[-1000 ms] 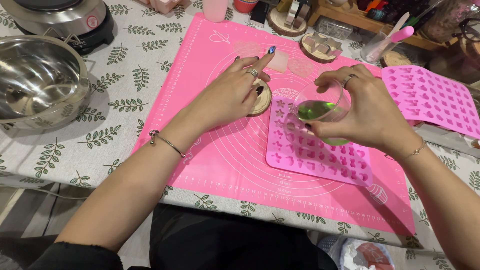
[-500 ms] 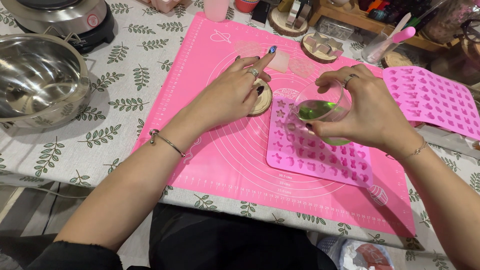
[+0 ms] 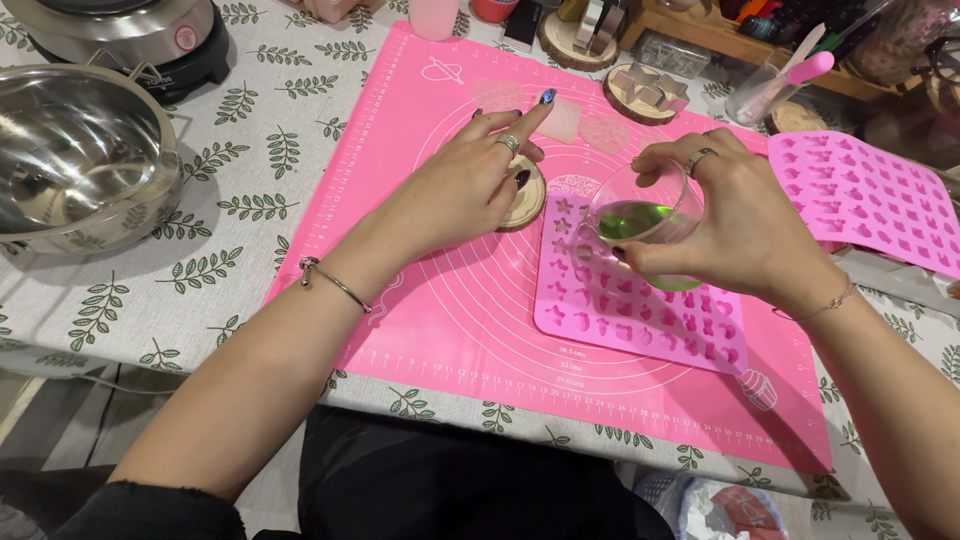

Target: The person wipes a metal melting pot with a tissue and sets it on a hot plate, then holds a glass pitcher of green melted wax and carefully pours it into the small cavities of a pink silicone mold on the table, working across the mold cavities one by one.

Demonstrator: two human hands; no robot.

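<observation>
My right hand [image 3: 735,230] grips a small clear cup of green liquid [image 3: 640,215], tilted to the left over a pink silicone mould [image 3: 640,300] with many small shaped cavities. The mould lies on a large pink silicone mat [image 3: 480,320]. My left hand [image 3: 465,185] rests flat on a round wooden coaster [image 3: 528,200] just left of the mould, fingers spread, holding nothing. A thin bracelet sits on each wrist.
A steel bowl [image 3: 75,150] stands at the left beside a black electric hotplate [image 3: 130,30]. A second pink mould [image 3: 870,195] lies at the right. Wooden coasters with metal cutters [image 3: 640,95], a clear cup with a pink spatula [image 3: 775,85] and small containers line the far edge.
The cup in my right hand has tilted a little further over the mould. My left hand has stayed on the coaster.
</observation>
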